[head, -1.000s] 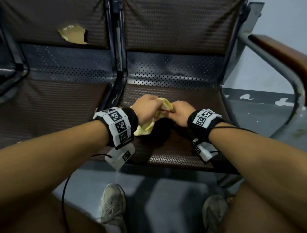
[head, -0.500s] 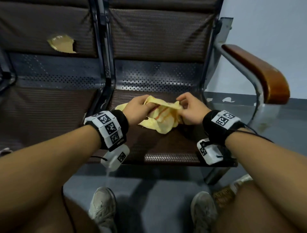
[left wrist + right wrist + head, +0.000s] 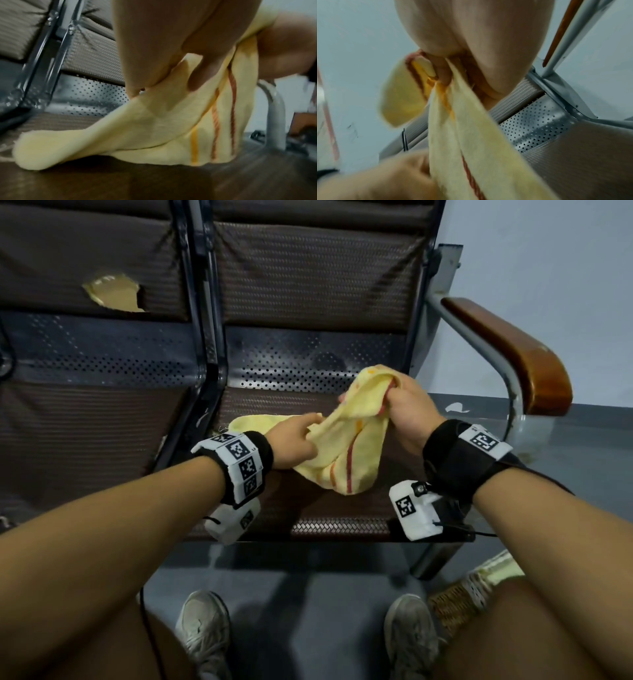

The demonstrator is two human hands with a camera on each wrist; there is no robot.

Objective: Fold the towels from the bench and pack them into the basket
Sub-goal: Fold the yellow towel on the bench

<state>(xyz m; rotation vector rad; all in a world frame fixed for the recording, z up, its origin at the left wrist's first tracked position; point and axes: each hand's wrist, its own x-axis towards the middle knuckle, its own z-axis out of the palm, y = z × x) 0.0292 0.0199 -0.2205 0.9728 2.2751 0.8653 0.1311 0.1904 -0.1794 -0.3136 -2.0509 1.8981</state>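
A yellow towel [image 3: 346, 446] with red and orange stripes is stretched over the right-hand bench seat [image 3: 342, 522]. My right hand [image 3: 399, 402] grips one bunched end and holds it raised above the seat. My left hand [image 3: 296, 440] pinches the towel lower down, near its middle. The left wrist view has the towel [image 3: 137, 132] draping onto the seat, one end lying flat. In the right wrist view the towel [image 3: 471, 135] hangs down from my curled fingers. A woven basket [image 3: 455, 601] shows on the floor at the lower right, partly hidden by my leg, with a pale towel [image 3: 500, 570] inside.
The bench has a second seat [image 3: 85, 440] on the left with a torn backrest [image 3: 113, 292]. A wooden armrest [image 3: 513, 354] on a metal frame stands right of the seat. My shoes [image 3: 202, 631] rest on the grey floor below.
My right hand has lifted its end of the towel up and to the right. The towel has gone from a bunched lump to a stretched length between both hands.
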